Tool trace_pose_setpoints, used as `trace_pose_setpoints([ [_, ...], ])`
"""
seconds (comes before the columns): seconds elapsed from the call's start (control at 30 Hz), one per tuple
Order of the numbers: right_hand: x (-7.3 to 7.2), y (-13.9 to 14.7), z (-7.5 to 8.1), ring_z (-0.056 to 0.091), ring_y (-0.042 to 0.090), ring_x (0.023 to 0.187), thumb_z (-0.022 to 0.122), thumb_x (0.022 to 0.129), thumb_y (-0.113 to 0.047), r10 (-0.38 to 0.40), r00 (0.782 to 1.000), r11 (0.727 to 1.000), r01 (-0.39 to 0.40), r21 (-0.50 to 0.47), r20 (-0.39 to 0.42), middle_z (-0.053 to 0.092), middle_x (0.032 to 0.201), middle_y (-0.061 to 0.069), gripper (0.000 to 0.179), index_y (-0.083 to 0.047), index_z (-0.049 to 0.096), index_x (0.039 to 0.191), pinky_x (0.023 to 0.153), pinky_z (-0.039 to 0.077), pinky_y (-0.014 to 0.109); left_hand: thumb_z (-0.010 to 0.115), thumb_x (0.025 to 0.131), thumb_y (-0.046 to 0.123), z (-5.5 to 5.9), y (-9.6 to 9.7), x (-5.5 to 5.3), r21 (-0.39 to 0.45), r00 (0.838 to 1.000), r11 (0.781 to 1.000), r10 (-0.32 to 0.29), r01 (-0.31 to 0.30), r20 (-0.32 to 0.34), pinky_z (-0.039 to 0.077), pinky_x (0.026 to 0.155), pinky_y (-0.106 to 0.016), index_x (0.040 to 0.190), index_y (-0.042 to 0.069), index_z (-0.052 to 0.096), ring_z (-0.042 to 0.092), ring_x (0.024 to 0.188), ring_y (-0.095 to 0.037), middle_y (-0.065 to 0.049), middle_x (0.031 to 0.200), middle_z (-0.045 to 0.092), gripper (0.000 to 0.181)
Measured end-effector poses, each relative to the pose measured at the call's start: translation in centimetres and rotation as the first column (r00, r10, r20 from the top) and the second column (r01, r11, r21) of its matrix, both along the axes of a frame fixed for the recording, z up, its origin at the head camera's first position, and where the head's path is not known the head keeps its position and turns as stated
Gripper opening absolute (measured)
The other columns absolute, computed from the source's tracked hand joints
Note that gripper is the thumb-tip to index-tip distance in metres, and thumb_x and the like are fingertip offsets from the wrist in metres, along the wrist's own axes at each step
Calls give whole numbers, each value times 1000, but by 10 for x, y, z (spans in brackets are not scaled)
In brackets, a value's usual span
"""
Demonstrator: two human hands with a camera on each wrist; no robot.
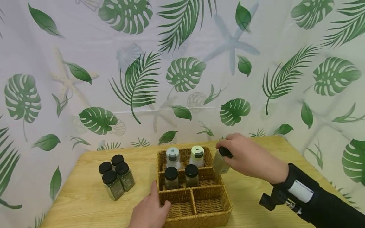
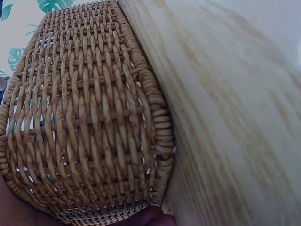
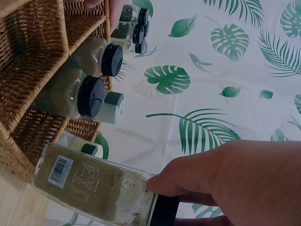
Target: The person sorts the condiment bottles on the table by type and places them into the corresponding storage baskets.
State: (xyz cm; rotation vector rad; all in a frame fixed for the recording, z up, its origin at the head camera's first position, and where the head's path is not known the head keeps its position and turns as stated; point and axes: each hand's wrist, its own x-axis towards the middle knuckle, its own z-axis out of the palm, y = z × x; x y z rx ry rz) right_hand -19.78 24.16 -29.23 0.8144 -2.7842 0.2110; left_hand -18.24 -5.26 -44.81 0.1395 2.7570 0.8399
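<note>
My right hand [image 1: 245, 156] grips a glass spice jar [image 3: 94, 183] by its black lid [image 1: 226, 152]. The jar holds pale brown powder and hangs tilted at the right side of the wicker basket [image 1: 196, 218], level with its middle row. My left hand [image 1: 151, 207] holds the basket's left side, thumb over the rim and fingers along the outside wall. Two black-lidded jars, a left one [image 1: 171, 179] and a right one [image 1: 191, 176], stand in the middle row. Behind them are a white-capped bottle [image 1: 173, 156] and a yellow-green-capped bottle [image 1: 197, 155].
Several black-lidded jars of dried herbs [image 1: 115, 186] stand grouped on the wooden table [image 1: 145, 158], left of the basket. The basket's front row has two compartments split by a divider [image 1: 194, 201]. A leaf-patterned cloth [image 1: 185, 104] hangs behind the table.
</note>
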Motion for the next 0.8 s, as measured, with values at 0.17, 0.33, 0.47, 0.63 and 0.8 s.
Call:
trace_pose_setpoints([
  [0.17, -2, -11, -5, 51, 15, 78, 67, 82, -7, 17, 1000, 1000, -17, 0, 15, 61, 94, 6, 27, -7, 68, 109, 61, 46, 30, 52, 88, 42, -1, -1, 1, -3, 1000, 1000, 6, -6, -11, 33, 38, -39, 149, -6, 15, 47, 42, -23, -5, 52, 53, 86],
  [0.33, -5, -19, -14, 53, 15, 79, 68, 81, -7, 56, 998, 998, -56, 7, -2, 63, 95, 6, 26, -10, 69, 106, 63, 46, 32, 52, 88, 42, -2, -1, 2, -1, 1000, 1000, 3, -3, -16, 36, 40, -41, 149, -6, 17, 47, 43, -23, -5, 54, 54, 85],
  [0.47, -9, -25, -23, 54, 15, 79, 69, 80, -9, 69, 998, 997, -69, 35, 6, 63, 92, 3, 25, -11, 69, 105, 65, 48, 33, 53, 87, 42, -2, 0, 2, -2, 1000, 1000, 13, -13, -13, 36, 40, -41, 148, -6, 17, 47, 44, -23, -5, 54, 54, 85],
  [0.63, -11, -29, -31, 51, 14, 76, 71, 80, -11, 64, 998, 996, -65, 61, 24, 61, 89, 3, 26, -9, 69, 106, 63, 47, 31, 53, 87, 42, -3, 0, 2, 2, 1000, 1000, 16, -16, -11, 35, 40, -41, 149, -5, 17, 47, 44, -24, -5, 53, 54, 85],
  [0.8, -14, -31, -43, 51, 15, 73, 72, 80, -10, 82, 996, 995, -83, 55, 29, 61, 88, 4, 26, -6, 69, 105, 59, 45, 30, 53, 87, 42, -3, -1, 0, 3, 1000, 1000, 8, -8, -18, 38, 42, -41, 149, -5, 16, 49, 46, -22, -5, 57, 56, 86],
])
